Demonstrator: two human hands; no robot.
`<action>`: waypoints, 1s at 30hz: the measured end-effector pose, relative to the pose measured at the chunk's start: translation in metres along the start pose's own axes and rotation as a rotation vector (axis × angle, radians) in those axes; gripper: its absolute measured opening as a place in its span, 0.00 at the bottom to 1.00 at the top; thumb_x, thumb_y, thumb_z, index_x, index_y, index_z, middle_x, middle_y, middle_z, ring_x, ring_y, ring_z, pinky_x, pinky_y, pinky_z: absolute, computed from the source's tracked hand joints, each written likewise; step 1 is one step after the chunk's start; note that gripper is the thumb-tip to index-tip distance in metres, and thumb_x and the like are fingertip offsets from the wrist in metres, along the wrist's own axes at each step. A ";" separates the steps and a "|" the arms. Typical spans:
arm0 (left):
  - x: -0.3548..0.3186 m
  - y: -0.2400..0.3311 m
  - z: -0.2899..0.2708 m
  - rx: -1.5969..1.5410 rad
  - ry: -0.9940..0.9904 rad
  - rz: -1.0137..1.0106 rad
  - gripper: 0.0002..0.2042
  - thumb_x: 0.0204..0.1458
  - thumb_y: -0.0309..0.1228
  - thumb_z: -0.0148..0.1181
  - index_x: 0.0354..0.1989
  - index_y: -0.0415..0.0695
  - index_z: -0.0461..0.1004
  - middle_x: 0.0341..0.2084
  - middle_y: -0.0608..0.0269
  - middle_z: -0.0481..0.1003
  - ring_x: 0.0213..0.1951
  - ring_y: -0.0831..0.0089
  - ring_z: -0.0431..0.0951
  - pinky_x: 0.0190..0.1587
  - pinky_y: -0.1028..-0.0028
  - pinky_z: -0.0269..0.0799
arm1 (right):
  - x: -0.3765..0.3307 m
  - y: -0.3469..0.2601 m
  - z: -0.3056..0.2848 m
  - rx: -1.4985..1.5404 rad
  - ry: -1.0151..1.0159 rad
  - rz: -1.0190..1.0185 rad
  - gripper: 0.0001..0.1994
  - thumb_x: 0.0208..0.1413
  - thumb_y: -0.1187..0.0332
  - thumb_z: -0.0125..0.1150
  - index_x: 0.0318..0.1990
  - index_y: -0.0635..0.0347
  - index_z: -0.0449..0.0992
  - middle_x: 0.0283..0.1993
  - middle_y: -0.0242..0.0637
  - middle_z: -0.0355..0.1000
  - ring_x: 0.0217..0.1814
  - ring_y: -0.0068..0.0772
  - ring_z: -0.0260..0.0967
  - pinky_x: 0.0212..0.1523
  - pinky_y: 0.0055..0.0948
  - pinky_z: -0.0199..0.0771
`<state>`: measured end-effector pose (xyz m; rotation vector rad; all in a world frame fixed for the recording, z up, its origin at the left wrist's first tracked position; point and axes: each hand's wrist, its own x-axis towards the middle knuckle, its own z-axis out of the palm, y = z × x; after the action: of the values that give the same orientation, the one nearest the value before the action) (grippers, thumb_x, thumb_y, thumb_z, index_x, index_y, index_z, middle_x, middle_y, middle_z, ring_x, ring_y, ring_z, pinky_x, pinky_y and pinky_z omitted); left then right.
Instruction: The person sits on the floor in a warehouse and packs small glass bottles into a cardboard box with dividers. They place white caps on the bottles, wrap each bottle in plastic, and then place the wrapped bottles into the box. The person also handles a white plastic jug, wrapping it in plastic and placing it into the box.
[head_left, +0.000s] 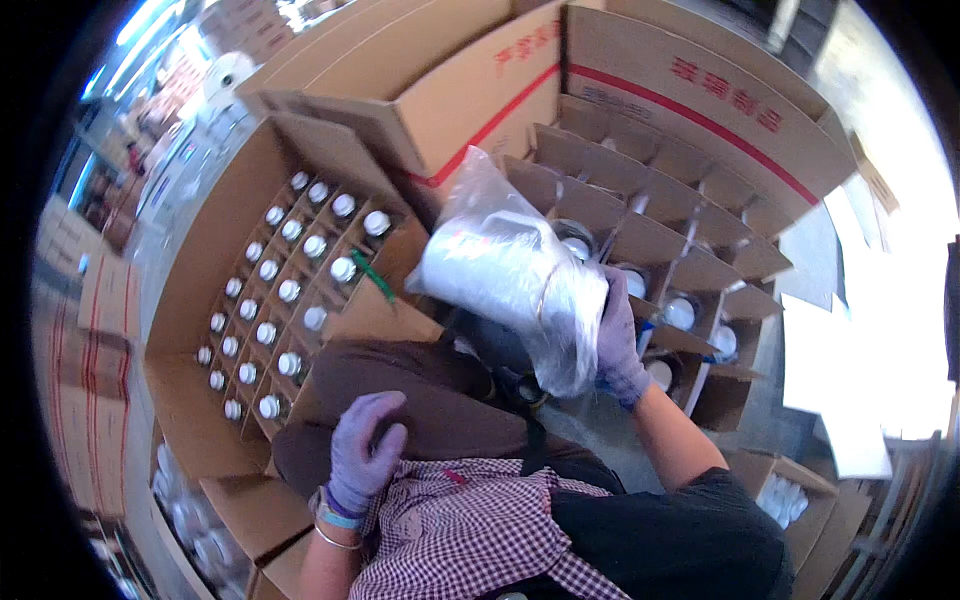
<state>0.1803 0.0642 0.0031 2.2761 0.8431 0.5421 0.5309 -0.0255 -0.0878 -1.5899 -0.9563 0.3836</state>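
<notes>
My right hand (620,345), in a pale purple glove, grips one end of a clear plastic bag (530,270) wrapped around a white, rounded thing. What the white thing is, I cannot make out. The bag hangs between two cartons, over my lap. In a matching glove, my left hand (365,455) is above my left thigh with thumb and fingers apart, holding nothing. To the left, a cardboard box (190,300) holds several white-capped bottles (290,290) in divider cells. On the right is a carton with cardboard dividers (650,240), some cells containing glass containers with pale tops (680,313).
Tall carton flaps with a red stripe (690,115) stand up at the back. A green strip (373,276) lies by the left box's edge. Stacked cartons (90,400) are at far left. A small box of white caps (783,500) sits at lower right, near white sheets (830,380).
</notes>
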 end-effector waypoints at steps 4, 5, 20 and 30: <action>-0.026 -0.004 -0.047 0.066 0.076 -0.112 0.17 0.49 0.27 0.61 0.49 0.39 0.77 0.45 0.49 0.78 0.48 0.52 0.78 0.53 0.63 0.72 | 0.052 0.025 0.063 -0.325 0.009 0.057 0.41 0.42 0.53 0.76 0.60 0.63 0.62 0.58 0.59 0.65 0.56 0.58 0.70 0.57 0.43 0.72; -0.040 -0.007 -0.060 0.117 0.098 -0.124 0.17 0.49 0.28 0.61 0.49 0.39 0.77 0.45 0.49 0.78 0.48 0.52 0.78 0.53 0.63 0.72 | 0.067 0.013 0.079 -0.455 -0.123 0.138 0.39 0.41 0.52 0.75 0.58 0.63 0.64 0.61 0.59 0.62 0.56 0.57 0.70 0.58 0.46 0.71; -0.381 -0.197 -0.269 0.359 1.063 -1.092 0.24 0.52 0.47 0.66 0.50 0.39 0.78 0.44 0.50 0.80 0.48 0.55 0.80 0.52 0.61 0.75 | 0.141 0.202 0.233 -1.596 -0.905 -0.678 0.23 0.62 0.58 0.51 0.61 0.60 0.69 0.56 0.55 0.70 0.57 0.56 0.70 0.60 0.49 0.70; -0.569 -0.391 -0.338 0.645 1.181 -1.732 0.58 0.23 0.55 0.79 0.68 0.46 0.59 0.63 0.49 0.66 0.64 0.53 0.67 0.67 0.60 0.63 | 0.125 0.086 0.249 -0.799 -0.468 -0.313 0.34 0.52 0.62 0.67 0.64 0.66 0.63 0.61 0.58 0.61 0.64 0.62 0.61 0.65 0.48 0.64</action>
<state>-0.5798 0.0455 -0.1134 0.5180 3.2104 0.6644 0.4642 0.2344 -0.2016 -2.0466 -1.8539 0.1495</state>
